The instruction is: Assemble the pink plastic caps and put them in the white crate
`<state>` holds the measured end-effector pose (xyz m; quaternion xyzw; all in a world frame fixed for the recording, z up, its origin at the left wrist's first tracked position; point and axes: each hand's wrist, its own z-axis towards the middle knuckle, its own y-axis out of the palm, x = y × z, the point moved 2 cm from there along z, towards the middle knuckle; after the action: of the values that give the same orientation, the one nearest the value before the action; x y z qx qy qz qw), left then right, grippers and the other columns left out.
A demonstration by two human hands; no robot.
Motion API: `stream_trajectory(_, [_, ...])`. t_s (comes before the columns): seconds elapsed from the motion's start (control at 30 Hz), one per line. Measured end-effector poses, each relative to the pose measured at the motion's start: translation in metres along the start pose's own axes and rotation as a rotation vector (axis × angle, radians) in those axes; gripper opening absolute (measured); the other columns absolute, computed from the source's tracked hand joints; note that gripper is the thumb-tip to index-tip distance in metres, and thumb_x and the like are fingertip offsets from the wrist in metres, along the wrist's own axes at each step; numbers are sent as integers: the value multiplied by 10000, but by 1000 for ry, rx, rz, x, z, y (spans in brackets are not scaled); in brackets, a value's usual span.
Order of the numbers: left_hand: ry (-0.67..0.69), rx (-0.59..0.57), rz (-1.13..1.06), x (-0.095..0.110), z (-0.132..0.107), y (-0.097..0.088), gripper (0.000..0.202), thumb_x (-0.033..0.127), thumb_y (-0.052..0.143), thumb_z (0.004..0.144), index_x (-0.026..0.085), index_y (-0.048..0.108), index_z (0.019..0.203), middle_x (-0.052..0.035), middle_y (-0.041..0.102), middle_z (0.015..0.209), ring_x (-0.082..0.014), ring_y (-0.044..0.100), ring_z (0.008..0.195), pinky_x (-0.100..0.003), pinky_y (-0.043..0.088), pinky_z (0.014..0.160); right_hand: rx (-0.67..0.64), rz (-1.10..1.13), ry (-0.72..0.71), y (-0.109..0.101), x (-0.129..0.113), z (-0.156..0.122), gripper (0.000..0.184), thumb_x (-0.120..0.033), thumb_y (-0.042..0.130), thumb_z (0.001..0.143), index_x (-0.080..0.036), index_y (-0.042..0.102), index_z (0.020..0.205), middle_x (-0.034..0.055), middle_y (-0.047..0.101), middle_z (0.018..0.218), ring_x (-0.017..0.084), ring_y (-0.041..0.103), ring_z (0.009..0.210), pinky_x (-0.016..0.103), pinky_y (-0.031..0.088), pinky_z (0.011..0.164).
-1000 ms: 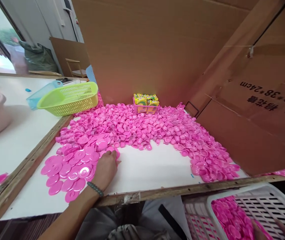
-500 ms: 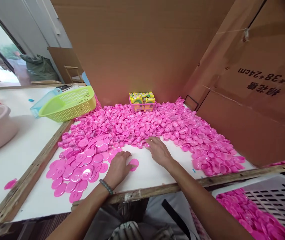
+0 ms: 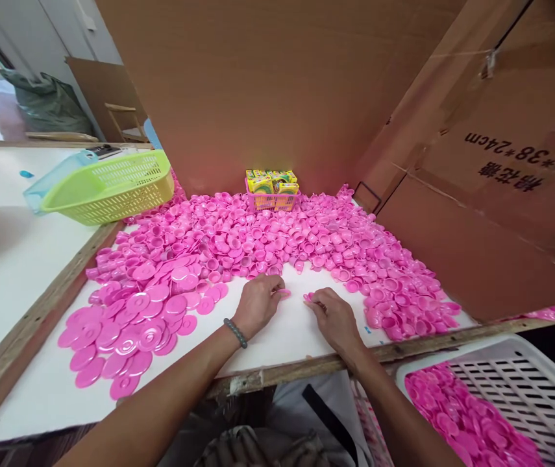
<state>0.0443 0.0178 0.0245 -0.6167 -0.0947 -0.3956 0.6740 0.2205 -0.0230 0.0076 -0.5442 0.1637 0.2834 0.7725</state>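
Observation:
My left hand [image 3: 256, 303] rests curled on the white tabletop [image 3: 282, 331], fingers pinched on a small pink plastic piece [image 3: 284, 293]. My right hand [image 3: 334, 318] lies close beside it, its fingers closed on another small pink piece [image 3: 309, 298]. A big heap of small pink cup-shaped parts [image 3: 277, 237] curves round both hands. To the left, flat pink discs [image 3: 131, 324] lie spread over the table. A beaded bracelet [image 3: 236, 332] is on my left wrist.
A green mesh basket [image 3: 111, 188] sits at the back left over a blue lid. A small pink basket with yellow boxes [image 3: 271, 188] stands against the cardboard walls [image 3: 306, 84]. A white slatted crate [image 3: 501, 383] with pink parts is low right.
Both hands have drawn together at the front of the heap and closed on small pink pieces. My left hand has left the flat disc. Earlier the right hand was down at the crate.

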Motion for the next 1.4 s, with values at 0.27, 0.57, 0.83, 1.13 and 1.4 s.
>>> stream_trajectory(0.27, [140, -87, 17, -5, -17, 25, 262, 334, 630, 719, 181, 556, 919, -43, 579, 868, -184, 504, 845, -279, 401, 727, 59, 133, -7, 5, 3, -2, 173, -260, 461, 849, -203, 603, 768, 38, 623, 810, 168, 561, 795, 294, 441, 720])
stream_trajectory(0.57, [85, -82, 10, -4, -17, 30, 230, 258, 598, 750, 191, 519, 956, -37, 562, 857, -174, 506, 836, -280, 408, 740, -141, -56, -220, 11, -10, -3, 167, -152, 437, 851, -188, 599, 832, 32, 625, 789, 160, 523, 767, 288, 414, 702])
stream_trajectory(0.83, [72, -126, 43, 0, -16, 29, 170, 231, 569, 768, 187, 511, 922, -28, 572, 829, -177, 502, 825, -293, 400, 751, -157, -148, -235, 7, -14, -6, 191, -151, 420, 858, -185, 607, 846, 37, 617, 762, 168, 519, 761, 297, 409, 690])
stream_trajectory(1.13, [71, -135, 8, 1, -14, 26, 258, 285, 595, 750, 183, 493, 964, -41, 562, 875, -190, 477, 849, -310, 402, 756, 119, -53, -63, 0, 4, -5, 142, -225, 497, 833, -216, 631, 876, 30, 659, 856, 175, 561, 819, 330, 454, 747])
stream_trajectory(1.4, [151, -122, 38, 7, -11, 27, 210, 298, 542, 789, 176, 546, 959, -58, 557, 830, -209, 456, 887, -328, 382, 767, 44, -141, -97, 8, 10, 7, 186, -161, 461, 830, -215, 636, 860, 30, 662, 869, 185, 540, 835, 320, 448, 722])
